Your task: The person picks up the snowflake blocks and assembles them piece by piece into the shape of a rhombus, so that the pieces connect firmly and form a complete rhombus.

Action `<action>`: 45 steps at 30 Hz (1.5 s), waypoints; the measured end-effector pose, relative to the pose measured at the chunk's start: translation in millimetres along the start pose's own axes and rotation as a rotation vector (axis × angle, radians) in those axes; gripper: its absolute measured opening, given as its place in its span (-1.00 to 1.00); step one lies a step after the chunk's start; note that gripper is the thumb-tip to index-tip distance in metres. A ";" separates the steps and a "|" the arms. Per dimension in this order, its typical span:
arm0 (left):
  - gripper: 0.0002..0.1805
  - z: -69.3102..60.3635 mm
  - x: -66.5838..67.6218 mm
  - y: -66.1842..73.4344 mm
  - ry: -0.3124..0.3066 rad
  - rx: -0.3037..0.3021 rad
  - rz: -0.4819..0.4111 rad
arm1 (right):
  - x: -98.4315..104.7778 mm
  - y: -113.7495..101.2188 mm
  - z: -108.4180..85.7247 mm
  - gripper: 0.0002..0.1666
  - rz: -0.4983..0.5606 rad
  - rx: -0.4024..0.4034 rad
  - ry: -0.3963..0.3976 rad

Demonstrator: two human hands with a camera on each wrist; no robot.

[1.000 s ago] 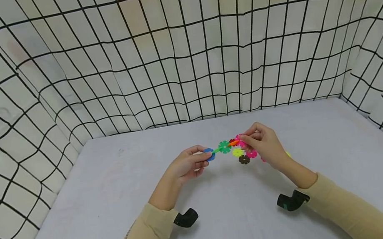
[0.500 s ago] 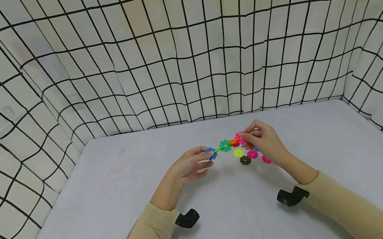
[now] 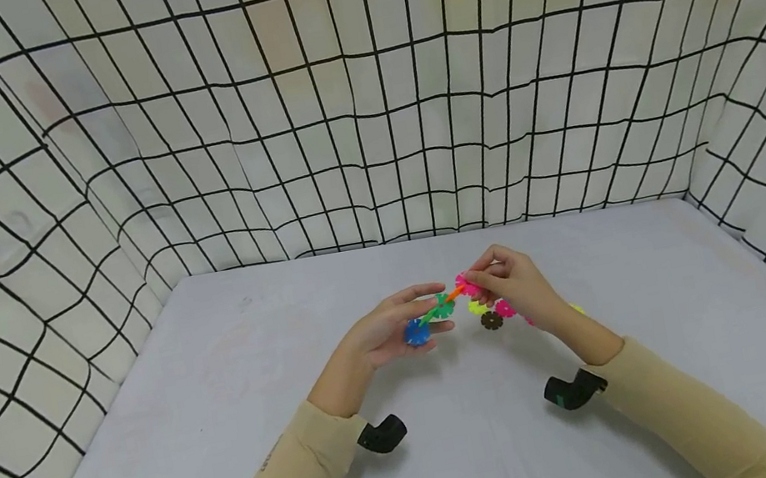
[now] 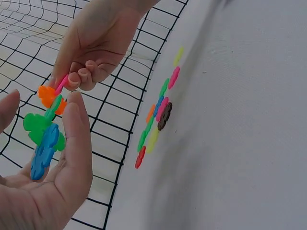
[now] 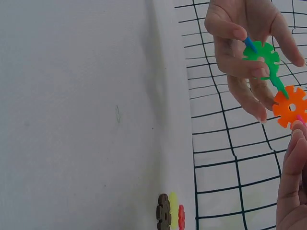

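A short chain of interlocking flower-shaped plastic discs hangs above the table between my hands. At its right end, my right hand (image 3: pixel 524 287) pinches a pink disc (image 3: pixel 467 284) between thumb and fingertips. An orange disc (image 5: pixel 290 108) joins the pink one, followed by green discs (image 4: pixel 38 127) and a blue disc (image 3: pixel 416 332) at the left end. My left hand (image 3: pixel 387 331) is around the blue and green end, fingers extended and spread, thumb apart from them. In the right wrist view its fingers lie beside the green disc without pinching it.
Several loose discs lie on the white table behind and below the right hand, among them a brown disc (image 3: pixel 491 321), a yellow disc (image 3: pixel 476 307) and a red disc (image 4: pixel 140 157). White walls with a black grid (image 3: pixel 362 115) enclose the table's back and sides.
The left fingers have loosened from the blue disc and spread. The chain has tilted, its blue end dropping lower, and the right hand has moved left with the pink disc.
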State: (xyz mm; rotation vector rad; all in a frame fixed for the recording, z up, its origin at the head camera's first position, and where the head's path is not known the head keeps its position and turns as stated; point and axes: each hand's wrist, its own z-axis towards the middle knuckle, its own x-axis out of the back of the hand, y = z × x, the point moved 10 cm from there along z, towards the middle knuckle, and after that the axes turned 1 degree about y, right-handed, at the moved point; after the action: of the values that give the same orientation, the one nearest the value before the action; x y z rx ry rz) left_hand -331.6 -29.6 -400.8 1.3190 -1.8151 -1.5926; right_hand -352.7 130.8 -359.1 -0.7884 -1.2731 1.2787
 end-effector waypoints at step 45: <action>-0.50 2.5 12.0 4.8 0.130 -0.028 0.112 | 7.4 35.3 40.9 -0.62 -0.284 -0.036 -0.144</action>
State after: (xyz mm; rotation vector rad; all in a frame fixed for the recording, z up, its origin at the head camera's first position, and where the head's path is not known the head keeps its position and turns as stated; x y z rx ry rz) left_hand -341.2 -38.6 -400.5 1.2551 -1.7497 -1.4351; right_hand -401.5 135.9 -382.9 -0.5249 -1.4697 1.0996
